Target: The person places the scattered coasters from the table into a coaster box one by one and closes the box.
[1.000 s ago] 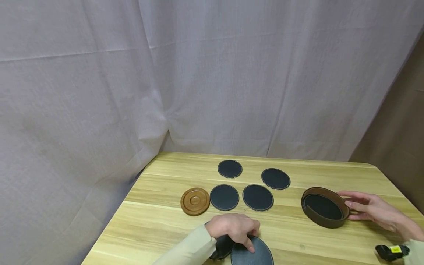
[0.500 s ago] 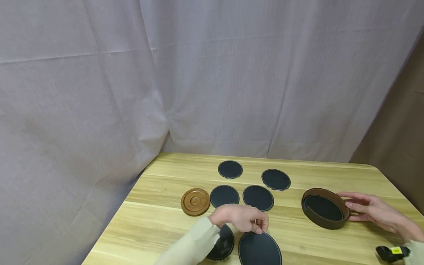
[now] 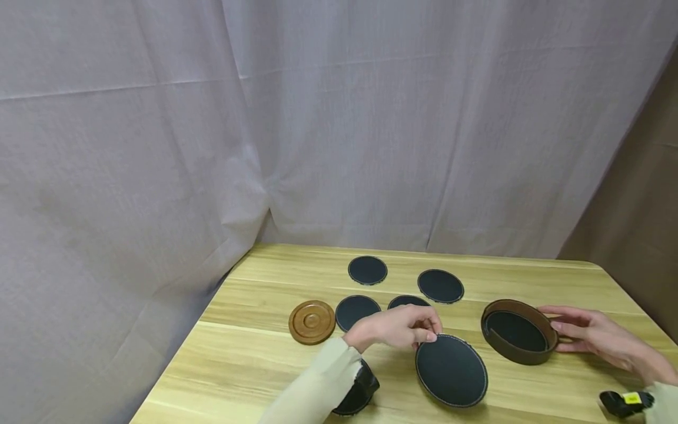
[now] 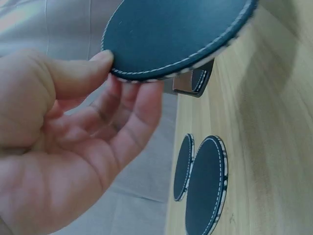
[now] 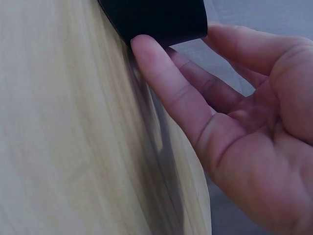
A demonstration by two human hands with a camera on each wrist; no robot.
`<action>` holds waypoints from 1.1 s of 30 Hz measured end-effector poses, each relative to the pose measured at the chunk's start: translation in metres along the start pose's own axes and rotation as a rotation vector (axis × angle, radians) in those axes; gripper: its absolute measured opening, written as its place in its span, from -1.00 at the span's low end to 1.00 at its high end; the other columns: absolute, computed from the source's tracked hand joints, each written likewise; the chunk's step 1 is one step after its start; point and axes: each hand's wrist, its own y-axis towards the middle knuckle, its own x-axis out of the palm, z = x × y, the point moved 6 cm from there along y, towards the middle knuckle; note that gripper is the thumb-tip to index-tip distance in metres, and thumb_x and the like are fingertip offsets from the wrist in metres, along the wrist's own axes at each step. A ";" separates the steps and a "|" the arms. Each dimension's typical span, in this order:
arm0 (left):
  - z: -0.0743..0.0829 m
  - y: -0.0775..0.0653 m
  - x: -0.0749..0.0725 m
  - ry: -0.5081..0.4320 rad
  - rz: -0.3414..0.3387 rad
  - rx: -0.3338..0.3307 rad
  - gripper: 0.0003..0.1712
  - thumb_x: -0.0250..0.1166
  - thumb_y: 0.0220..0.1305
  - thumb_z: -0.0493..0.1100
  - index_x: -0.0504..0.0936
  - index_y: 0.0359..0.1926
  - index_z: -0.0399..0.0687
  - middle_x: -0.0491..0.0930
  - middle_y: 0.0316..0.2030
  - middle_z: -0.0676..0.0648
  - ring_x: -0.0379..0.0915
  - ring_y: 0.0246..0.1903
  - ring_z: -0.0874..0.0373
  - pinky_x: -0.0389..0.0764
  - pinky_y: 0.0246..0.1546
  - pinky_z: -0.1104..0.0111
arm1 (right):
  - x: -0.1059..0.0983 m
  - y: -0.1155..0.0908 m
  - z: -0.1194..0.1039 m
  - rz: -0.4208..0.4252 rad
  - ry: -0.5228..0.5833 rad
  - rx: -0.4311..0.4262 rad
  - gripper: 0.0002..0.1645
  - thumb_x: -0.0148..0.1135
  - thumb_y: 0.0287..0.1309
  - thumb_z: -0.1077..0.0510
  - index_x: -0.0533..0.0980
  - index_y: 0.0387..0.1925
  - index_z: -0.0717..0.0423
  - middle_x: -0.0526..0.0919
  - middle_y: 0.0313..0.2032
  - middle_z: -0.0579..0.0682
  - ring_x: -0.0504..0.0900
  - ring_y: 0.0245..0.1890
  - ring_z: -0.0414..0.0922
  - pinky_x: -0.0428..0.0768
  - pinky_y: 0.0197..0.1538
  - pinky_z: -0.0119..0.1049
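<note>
A round black coaster (image 3: 452,371) with pale edge stitching hangs tilted above the table. My left hand (image 3: 399,327) pinches its rim between thumb and fingers; the left wrist view shows this grip on the coaster (image 4: 171,36) closely. To the right stands a round brown coaster holder (image 3: 521,355) with a dark disc inside. My right hand (image 3: 604,338) holds the holder's right side, thumb at the rim and fingers along the outer wall. In the right wrist view, extended fingers touch the dark holder (image 5: 161,22); the thumb tip is hidden.
Black coasters lie flat on the wooden table (image 3: 238,365), among them a far coaster (image 3: 368,270) and a right-hand coaster (image 3: 441,286). A brown wooden disc (image 3: 312,322) sits at left. One coaster (image 3: 346,406) is partly covered by the left wrist. A grey curtain (image 3: 344,147) backs the table.
My left hand has lifted the coaster off the table's front and carried it right and away from me, toward the holder. The right hand and holder have stayed put.
</note>
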 end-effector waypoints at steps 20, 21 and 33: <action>-0.031 0.031 -0.014 -0.382 0.614 -0.243 -0.96 0.20 0.38 -0.27 0.54 -0.19 -0.05 0.48 -0.44 0.08 0.50 -0.57 0.20 0.71 -0.34 0.17 | 0.000 0.004 0.003 0.009 -0.014 -0.019 -0.43 -0.21 0.50 0.35 0.36 0.37 -0.15 0.61 0.14 -0.30 0.63 0.10 -0.20 0.64 0.06 -0.11; -0.032 0.033 -0.013 -0.408 0.635 -0.251 -0.96 0.21 0.38 -0.28 0.55 -0.19 -0.06 0.48 -0.45 0.08 0.50 -0.58 0.20 0.71 -0.34 0.15 | 0.000 0.004 0.003 0.008 -0.013 -0.019 -0.43 -0.21 0.50 0.35 0.36 0.37 -0.16 0.61 0.14 -0.31 0.63 0.10 -0.19 0.64 0.06 -0.11; -0.037 0.065 -0.002 -0.710 0.792 -0.284 -0.95 0.18 0.37 -0.34 0.55 -0.22 -0.13 0.43 -0.48 0.04 0.40 -0.57 0.20 0.71 -0.26 0.06 | 0.002 0.002 -0.002 -0.012 0.019 -0.030 -0.41 -0.26 0.50 0.37 0.35 0.37 -0.13 0.60 0.16 -0.28 0.63 0.12 -0.18 0.63 0.08 -0.14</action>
